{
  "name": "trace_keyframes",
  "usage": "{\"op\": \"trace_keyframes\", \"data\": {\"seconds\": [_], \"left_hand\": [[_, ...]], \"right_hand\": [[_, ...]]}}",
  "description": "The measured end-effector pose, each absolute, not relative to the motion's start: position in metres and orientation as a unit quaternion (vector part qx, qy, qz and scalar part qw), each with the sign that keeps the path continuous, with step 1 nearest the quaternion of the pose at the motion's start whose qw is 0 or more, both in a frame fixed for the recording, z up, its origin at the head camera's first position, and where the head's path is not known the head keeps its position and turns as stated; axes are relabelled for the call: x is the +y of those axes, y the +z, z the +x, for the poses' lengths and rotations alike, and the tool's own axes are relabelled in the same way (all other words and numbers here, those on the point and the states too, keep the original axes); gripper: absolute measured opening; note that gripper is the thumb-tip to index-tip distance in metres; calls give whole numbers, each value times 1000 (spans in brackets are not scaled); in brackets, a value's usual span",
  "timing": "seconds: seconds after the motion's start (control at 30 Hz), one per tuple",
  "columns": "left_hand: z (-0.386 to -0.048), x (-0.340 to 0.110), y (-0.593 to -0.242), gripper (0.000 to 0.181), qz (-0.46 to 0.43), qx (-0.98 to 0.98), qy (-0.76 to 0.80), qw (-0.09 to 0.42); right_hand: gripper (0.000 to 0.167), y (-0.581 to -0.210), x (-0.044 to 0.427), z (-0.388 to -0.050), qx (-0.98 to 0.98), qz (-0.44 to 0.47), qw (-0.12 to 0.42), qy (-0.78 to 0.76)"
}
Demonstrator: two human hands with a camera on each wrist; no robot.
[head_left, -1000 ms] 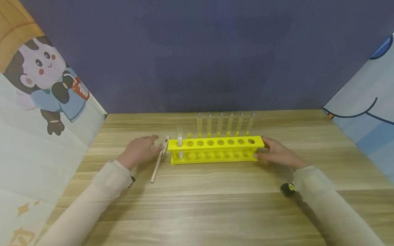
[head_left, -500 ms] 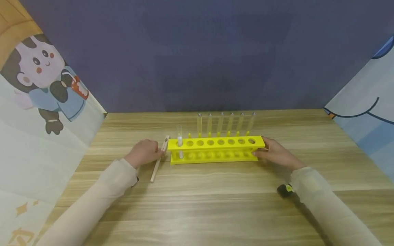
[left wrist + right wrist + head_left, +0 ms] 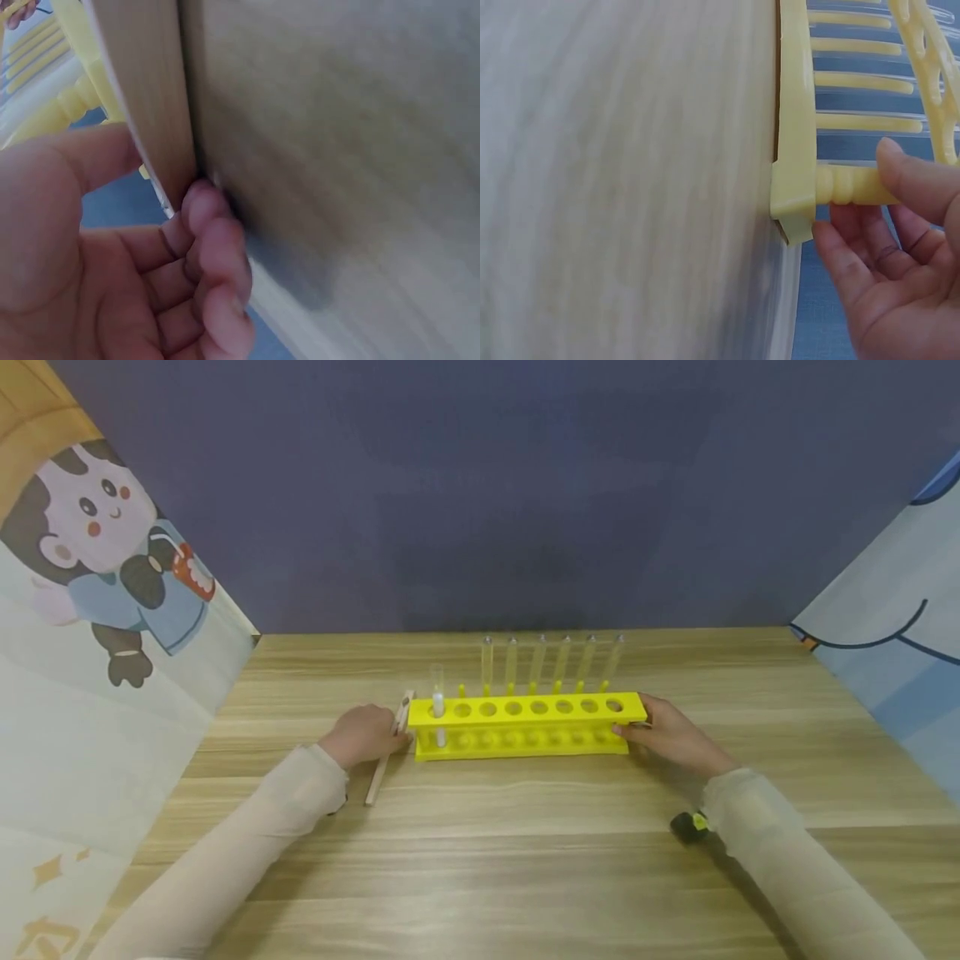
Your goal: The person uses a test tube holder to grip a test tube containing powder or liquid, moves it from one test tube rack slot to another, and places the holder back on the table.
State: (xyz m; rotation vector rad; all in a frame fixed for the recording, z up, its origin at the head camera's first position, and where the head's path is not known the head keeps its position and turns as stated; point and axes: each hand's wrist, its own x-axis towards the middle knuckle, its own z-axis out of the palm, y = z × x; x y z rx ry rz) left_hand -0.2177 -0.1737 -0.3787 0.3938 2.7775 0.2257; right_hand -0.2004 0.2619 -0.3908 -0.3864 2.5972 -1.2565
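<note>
A wooden test tube clamp [image 3: 377, 781] lies slantwise on the table, left of a yellow test tube rack [image 3: 526, 722]. My left hand [image 3: 364, 735] pinches it; in the left wrist view the thumb and curled fingers stand on either side of the clamp's wood [image 3: 154, 82]. At the other end of the rack, my right hand [image 3: 678, 739] grips its end post, the thumb in front and the fingers behind in the right wrist view. One test tube with white contents [image 3: 438, 702] stands upright in the leftmost hole.
Several glass test tubes [image 3: 540, 660] sit upside down on the pegs along the rack's back. The wood-grain table [image 3: 510, 860] ends at a dark blue wall panel [image 3: 525, 502]. Printed side walls [image 3: 67, 710] flank it left and right.
My left hand has moved right and curled its fingers, from loosely spread beside the clamp to pinching it. The right hand stays at the rack's end, and the rack has hardly moved.
</note>
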Motion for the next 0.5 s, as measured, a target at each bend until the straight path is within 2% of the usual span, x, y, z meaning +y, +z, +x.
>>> {"op": "trace_keyframes", "data": {"seconds": [0.5], "left_hand": [[-218, -171, -381, 32, 152, 978, 78, 119]], "right_hand": [[41, -397, 263, -206, 883, -119, 129, -436]]}}
